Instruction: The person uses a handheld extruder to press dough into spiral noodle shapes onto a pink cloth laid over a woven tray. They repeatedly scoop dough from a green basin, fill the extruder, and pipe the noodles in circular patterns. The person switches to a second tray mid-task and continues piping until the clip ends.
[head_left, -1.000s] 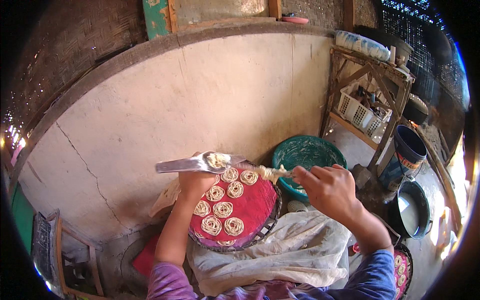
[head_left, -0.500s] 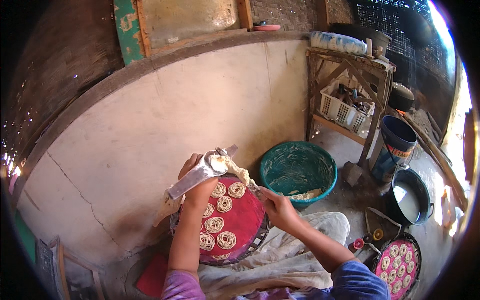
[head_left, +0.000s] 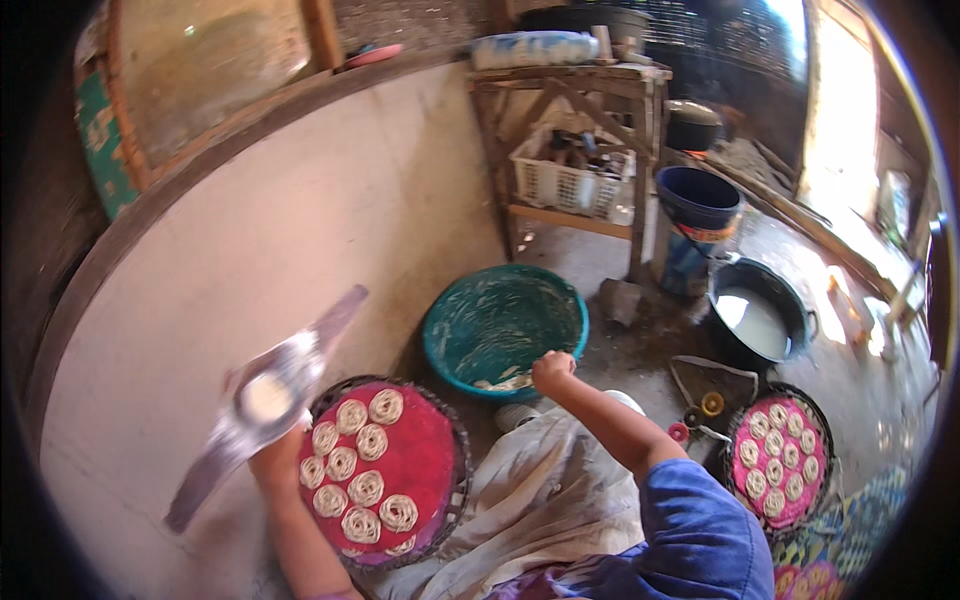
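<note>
My left hand (head_left: pixel 284 456) grips a dough press (head_left: pixel 296 362) with two long flat handles, held up beside the pale wall. Pale dough (head_left: pixel 266 398) fills the press's round mouth. Most of the left fingers are behind it. My right hand (head_left: pixel 555 371) is closed at the near right rim of the green basin (head_left: pixel 437 352), by some dough (head_left: pixel 510 381) low inside. What the right fingers hold is hidden. Below and right of the press lies a round tray with a red cover (head_left: pixel 425 450), bearing several coiled dough nests (head_left: pixel 366 488).
A second round tray (head_left: pixel 738 462) of nests lies at the right. Behind it stand a dark tub (head_left: pixel 805 322) of cloudy liquid and a tall blue bucket (head_left: pixel 680 265). A wooden stand (head_left: pixel 640 160) holds a white basket (head_left: pixel 545 183). Small coloured rings (head_left: pixel 712 403) lie on the floor.
My right hand has left the press's mouth, where it was putting in dough with a tool, and reached the basin. The press has tilted and swung left. The view has turned right.
</note>
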